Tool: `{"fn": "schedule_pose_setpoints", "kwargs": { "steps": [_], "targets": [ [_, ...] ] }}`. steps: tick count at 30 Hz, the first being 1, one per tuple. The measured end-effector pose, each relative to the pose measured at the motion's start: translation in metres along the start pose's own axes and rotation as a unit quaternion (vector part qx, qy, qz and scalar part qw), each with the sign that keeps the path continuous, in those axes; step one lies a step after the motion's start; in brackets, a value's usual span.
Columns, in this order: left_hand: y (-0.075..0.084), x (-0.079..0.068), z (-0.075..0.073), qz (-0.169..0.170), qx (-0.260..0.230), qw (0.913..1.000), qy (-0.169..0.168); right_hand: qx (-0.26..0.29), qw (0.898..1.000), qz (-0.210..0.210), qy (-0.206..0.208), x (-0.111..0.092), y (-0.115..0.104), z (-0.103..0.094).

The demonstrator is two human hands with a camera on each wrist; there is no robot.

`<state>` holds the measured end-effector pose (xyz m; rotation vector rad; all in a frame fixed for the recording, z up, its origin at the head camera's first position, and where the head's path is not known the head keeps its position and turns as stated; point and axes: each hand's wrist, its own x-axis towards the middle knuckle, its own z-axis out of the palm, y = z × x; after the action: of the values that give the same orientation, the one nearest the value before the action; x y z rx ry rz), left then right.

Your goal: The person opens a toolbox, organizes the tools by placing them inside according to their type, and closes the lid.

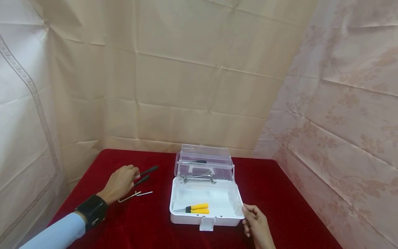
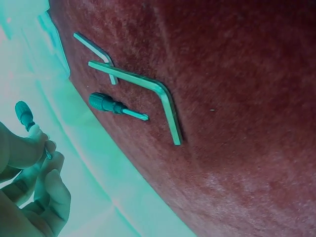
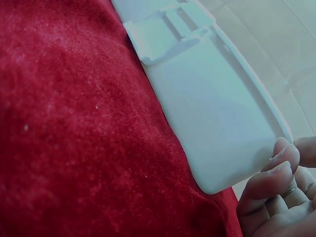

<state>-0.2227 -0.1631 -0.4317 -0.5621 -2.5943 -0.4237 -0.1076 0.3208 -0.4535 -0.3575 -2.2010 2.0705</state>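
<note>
My left hand (image 1: 122,180) pinches a dark-handled screwdriver (image 2: 23,114) by its shaft, raised over the left part of the table. Below it on the red cloth lies a second dark-handled screwdriver (image 2: 106,103). Beside that one are two L-shaped hex keys (image 2: 129,76), one crossing the other. A white toolbox (image 1: 186,220) stands with its lid folded back. With thumb and fingers, my right hand (image 1: 257,223) grips the box's rim at the front right corner. Two yellow-handled screwdrivers (image 1: 199,206) lie inside, near the front wall.
Metal wrenches (image 1: 199,180) rest across the back of the box. Behind them, another dark-handled tool (image 1: 199,161) lies in the clear lid tray (image 1: 205,151). The box's latch (image 1: 207,224) hangs down in front. Hanging cloth (image 1: 199,86) surrounds the red-covered table (image 1: 264,180).
</note>
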Motion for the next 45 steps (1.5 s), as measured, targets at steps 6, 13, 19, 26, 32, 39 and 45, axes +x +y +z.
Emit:
{"fn": "schedule_pose_setpoints", "kwargs": {
  "steps": [6, 13, 19, 26, 32, 39, 45],
  "targets": [
    [0.003, 0.005, -0.001, 0.009, -0.004, 0.9999, 0.009, 0.005, 1.000, 0.000, 0.001, 0.000, 0.001, -0.001],
    [0.010, 0.013, -0.003, 0.015, -0.010, 0.9996, 0.022, 0.010, 1.000, -0.005, -0.001, 0.000, 0.002, -0.001],
    [0.016, 0.019, -0.005, 0.029, -0.019, 0.9986, 0.040, 0.015, 1.000, -0.011, 0.000, 0.001, 0.002, -0.001],
    [0.023, 0.026, -0.008, 0.038, -0.032, 0.9976, 0.049, 0.015, 1.000, -0.005, 0.000, 0.000, 0.001, -0.001],
    [0.029, 0.033, -0.010, 0.039, -0.039, 0.9970, 0.054, 0.015, 1.000, -0.002, -0.004, -0.001, 0.000, 0.000],
    [0.038, 0.041, -0.013, 0.028, -0.040, 0.9978, 0.044, 0.010, 1.000, -0.007, -0.005, 0.000, 0.000, 0.000],
    [0.046, 0.047, -0.013, 0.027, -0.049, 0.9977, 0.038, 0.012, 1.000, -0.006, -0.002, 0.000, 0.002, -0.001]
  ]
}}
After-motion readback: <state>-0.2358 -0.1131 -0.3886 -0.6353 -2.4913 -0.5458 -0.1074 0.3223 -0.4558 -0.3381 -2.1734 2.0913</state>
